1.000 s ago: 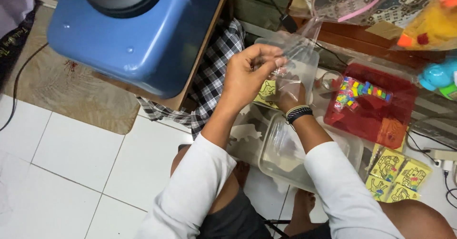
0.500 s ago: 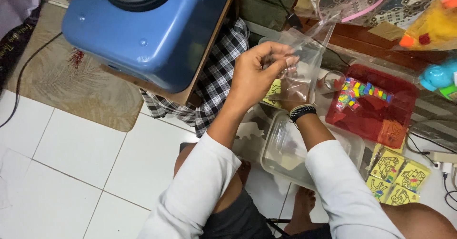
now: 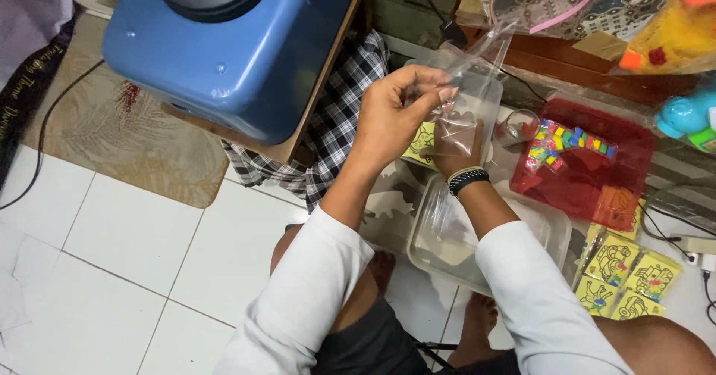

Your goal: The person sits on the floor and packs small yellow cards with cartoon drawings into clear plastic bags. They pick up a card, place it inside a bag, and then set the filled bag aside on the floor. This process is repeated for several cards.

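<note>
My left hand point(image 3: 395, 114) pinches the top edge of a clear plastic bag point(image 3: 477, 99), held up above the floor. My right hand point(image 3: 456, 145) is pushed inside the bag from below, seen through the plastic; a black beaded bracelet point(image 3: 467, 179) circles its wrist. Below my hands a clear rectangular plastic container point(image 3: 455, 237) rests by my knees. A yellow picture card point(image 3: 422, 142) shows partly behind the bag.
A blue machine point(image 3: 224, 39) stands on a wooden board at upper left, with a black-and-white checked cloth point(image 3: 335, 129) under it. A red tray point(image 3: 597, 166) with small coloured pieces lies right, several yellow cards point(image 3: 626, 274) below it. White tiled floor point(image 3: 134, 248) spreads left.
My hands have lifted the bag slightly and my right hand has gone deeper into it. The view has shifted a little to the right.
</note>
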